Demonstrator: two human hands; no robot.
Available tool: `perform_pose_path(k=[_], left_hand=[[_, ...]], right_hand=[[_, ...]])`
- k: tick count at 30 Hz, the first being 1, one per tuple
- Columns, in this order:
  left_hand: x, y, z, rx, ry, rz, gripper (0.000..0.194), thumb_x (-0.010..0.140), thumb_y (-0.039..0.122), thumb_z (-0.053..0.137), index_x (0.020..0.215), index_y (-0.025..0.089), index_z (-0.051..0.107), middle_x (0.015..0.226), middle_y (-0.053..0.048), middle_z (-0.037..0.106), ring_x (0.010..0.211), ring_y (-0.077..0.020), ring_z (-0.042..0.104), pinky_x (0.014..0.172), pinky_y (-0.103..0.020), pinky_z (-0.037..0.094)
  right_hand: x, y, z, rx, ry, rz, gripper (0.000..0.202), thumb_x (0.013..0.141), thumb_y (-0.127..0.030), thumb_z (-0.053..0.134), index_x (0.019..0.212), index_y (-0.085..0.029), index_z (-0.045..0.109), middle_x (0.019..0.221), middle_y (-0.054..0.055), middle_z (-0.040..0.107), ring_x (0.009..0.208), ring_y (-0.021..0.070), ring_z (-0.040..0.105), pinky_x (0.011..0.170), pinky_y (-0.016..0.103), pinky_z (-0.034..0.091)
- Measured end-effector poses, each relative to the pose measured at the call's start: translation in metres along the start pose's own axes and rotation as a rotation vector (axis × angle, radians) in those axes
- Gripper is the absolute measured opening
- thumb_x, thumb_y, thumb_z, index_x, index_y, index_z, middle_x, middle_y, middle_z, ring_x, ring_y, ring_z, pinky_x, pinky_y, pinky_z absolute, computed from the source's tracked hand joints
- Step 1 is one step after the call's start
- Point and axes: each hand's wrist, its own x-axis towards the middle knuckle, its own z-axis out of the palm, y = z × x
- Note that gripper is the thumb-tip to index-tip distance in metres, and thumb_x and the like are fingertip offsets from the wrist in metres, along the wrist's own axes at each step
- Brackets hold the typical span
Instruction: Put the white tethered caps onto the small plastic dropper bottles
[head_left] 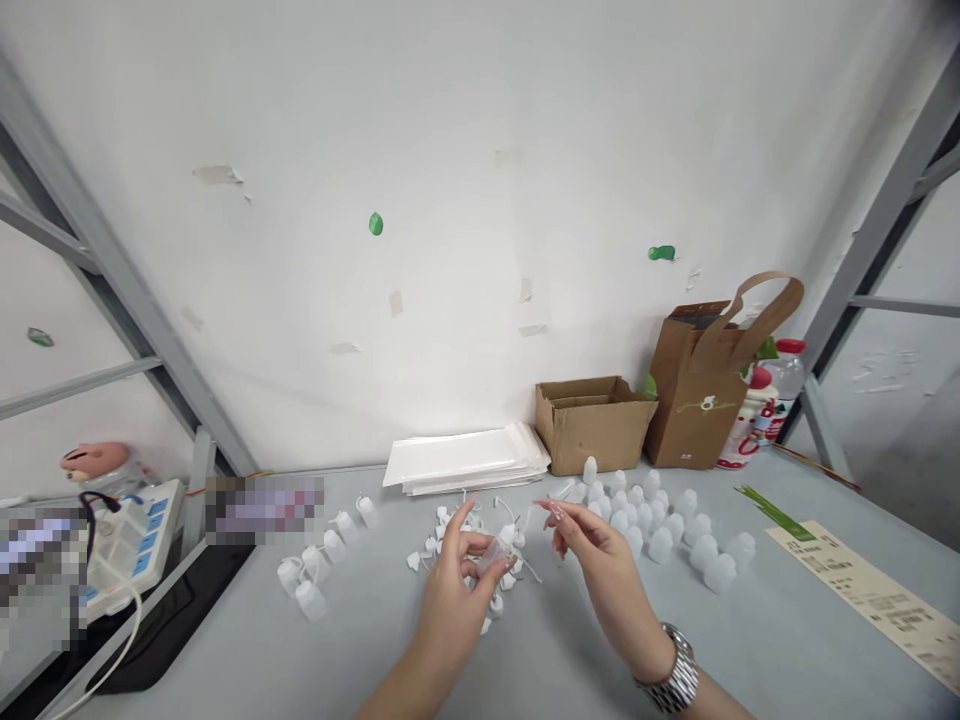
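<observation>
Six capped bottles (334, 546) stood done, many bare bottles (661, 546) remained; left hand (455, 588) gripped one small bottle (495, 549), right hand's (602, 552) hold unclear!

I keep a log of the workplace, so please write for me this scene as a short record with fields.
Left hand: holds a small translucent bottle
Right hand: raised beside it; whether it holds something is unclear
Middle: scattered small white pieces
Right side: many translucent pieces, grouped
Left side: several small white-topped containers
Back: flat white packets, cardboard box, brown bag
</observation>
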Motion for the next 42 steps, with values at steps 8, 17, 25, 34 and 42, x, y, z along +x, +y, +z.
perform_pose_path(k=[8, 17, 25, 34, 42], left_hand=[[-0.0031, 0.0001, 0.001, 0.084, -0.053, -0.027, 0.065, 0.074, 0.033, 0.059, 0.131, 0.024, 0.029, 0.088, -0.001, 0.06, 0.057, -0.0112, 0.053, 0.064, -0.027, 0.044], [-0.0029, -0.0021, 0.0017, 0.071, -0.087, 0.004, 0.063, 0.074, 0.028, 0.058, 0.131, 0.023, 0.029, 0.088, -0.002, 0.059, 0.057, -0.0111, 0.052, 0.064, -0.028, 0.045], [-0.0038, -0.0029, 0.0014, 0.069, -0.108, 0.008, 0.065, 0.074, 0.026, 0.058, 0.131, 0.023, 0.028, 0.087, -0.002, 0.059, 0.059, -0.0113, 0.052, 0.066, -0.028, 0.044], [-0.0024, -0.0057, 0.0017, 0.064, -0.102, 0.016, 0.065, 0.073, 0.026, 0.058, 0.131, 0.024, 0.029, 0.087, -0.001, 0.058, 0.057, -0.0106, 0.051, 0.065, -0.028, 0.045], [-0.0024, -0.0029, 0.0013, 0.08, -0.115, 0.013, 0.064, 0.073, 0.023, 0.057, 0.131, 0.023, 0.029, 0.087, -0.002, 0.058, 0.058, -0.011, 0.051, 0.065, -0.028, 0.044]], right_hand=[[-0.0005, 0.0036, 0.0012, 0.107, -0.014, 0.032, 0.026, 0.073, -0.044, 0.063, 0.082, -0.021, 0.07, 0.064, 0.0, 0.06, 0.065, 0.0153, 0.053, 0.066, 0.026, 0.044], [-0.0014, 0.0012, 0.005, 0.032, 0.011, 0.018, 0.026, 0.07, -0.045, 0.064, 0.067, -0.019, 0.068, 0.058, -0.001, 0.054, 0.06, 0.015, 0.049, 0.06, 0.026, 0.041], [-0.0027, -0.0007, 0.0073, 0.033, -0.027, 0.058, 0.025, 0.067, -0.044, 0.066, 0.062, -0.019, 0.068, 0.058, -0.002, 0.051, 0.058, 0.0133, 0.047, 0.058, 0.024, 0.039], [-0.0034, -0.0024, 0.0085, 0.07, -0.033, 0.101, 0.025, 0.063, -0.045, 0.068, 0.061, -0.02, 0.069, 0.056, -0.002, 0.051, 0.057, 0.0133, 0.046, 0.056, 0.024, 0.038], [-0.0034, 0.0004, 0.0081, 0.077, -0.028, 0.117, 0.027, 0.062, -0.047, 0.068, 0.062, -0.02, 0.069, 0.056, -0.002, 0.051, 0.056, 0.0129, 0.046, 0.055, 0.023, 0.039]])
